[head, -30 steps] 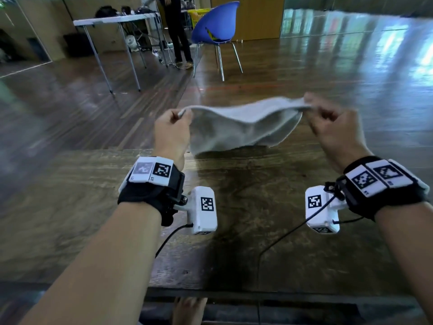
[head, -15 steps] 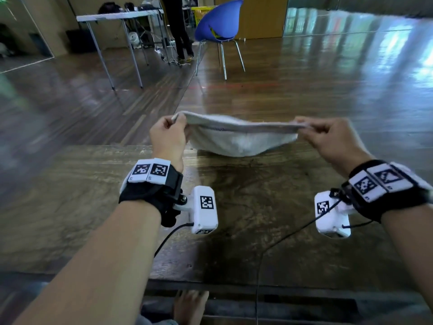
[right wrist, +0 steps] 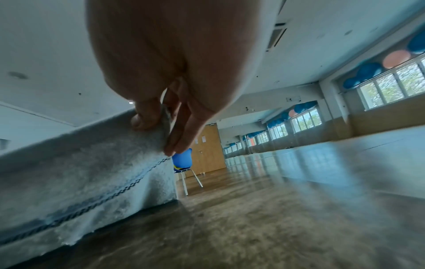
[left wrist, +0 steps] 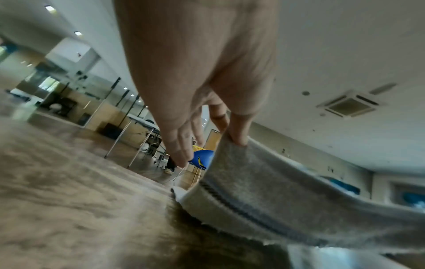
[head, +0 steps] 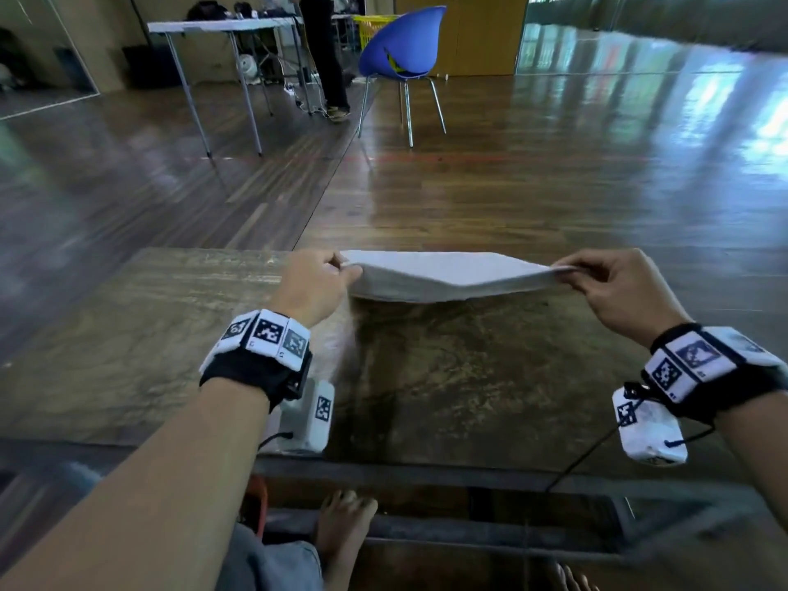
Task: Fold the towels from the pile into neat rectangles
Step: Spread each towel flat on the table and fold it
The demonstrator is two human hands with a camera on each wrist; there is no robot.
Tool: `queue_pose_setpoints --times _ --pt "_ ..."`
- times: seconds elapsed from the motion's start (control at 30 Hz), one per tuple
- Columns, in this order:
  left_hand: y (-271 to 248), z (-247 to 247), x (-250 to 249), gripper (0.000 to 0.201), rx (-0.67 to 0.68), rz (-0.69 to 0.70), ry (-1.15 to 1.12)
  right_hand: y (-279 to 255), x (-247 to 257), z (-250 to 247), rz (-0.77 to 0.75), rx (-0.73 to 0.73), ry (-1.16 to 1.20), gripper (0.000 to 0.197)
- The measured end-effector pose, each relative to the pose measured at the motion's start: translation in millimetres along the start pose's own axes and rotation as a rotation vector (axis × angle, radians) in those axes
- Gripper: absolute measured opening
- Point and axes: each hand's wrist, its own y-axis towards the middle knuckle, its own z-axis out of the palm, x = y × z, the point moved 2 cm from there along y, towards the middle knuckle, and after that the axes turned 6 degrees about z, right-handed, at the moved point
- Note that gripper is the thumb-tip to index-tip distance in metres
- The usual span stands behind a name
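Since a second ago you've lowered the grey towel (head: 447,275) from mid-air; its sagging middle now touches the far part of the brown table (head: 128,360), ends still raised. Your left hand (head: 313,283) pinches the towel's left corner between thumb and fingers. Your right hand (head: 618,287) pinches the right corner the same way, thumb on top in the right wrist view. Towel is doubled, stretched left to right between your hands. Blue chair (head: 403,49) stands far behind on the floor.
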Motion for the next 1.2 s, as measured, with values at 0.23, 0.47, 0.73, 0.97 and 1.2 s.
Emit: queue_pose_setpoints --times 0.23,0.47,0.73,0.97,1.2 --pt "-30.3 -5.1 -13.6 0.021 0.156 0.255 -0.036 -29.8 28.2 -33.9 -0.093 -0.152 0.248 0.019" --pt "-45.8 -4.7 0.0 0.022 0.441 0.117 0.08 -84.0 5.8 -26.8 0.05 0.503 -0.204 0.017" --pt "-39.9 0.2 10.0 0.02 0.638 -0.07 -0.077 -77.7 -13.3 -26.6 0.154 0.625 -0.1 0.019" --pt "-23.1 34.1 8.9 0.017 0.394 0.117 0.168 -61.3 -25.6 10.5 0.136 0.288 -0.202 0.011" --pt "-28.2 48.8 -0.3 0.024 0.628 0.067 0.327 -59.1 -17.5 25.7 0.088 0.517 -0.38 0.013"
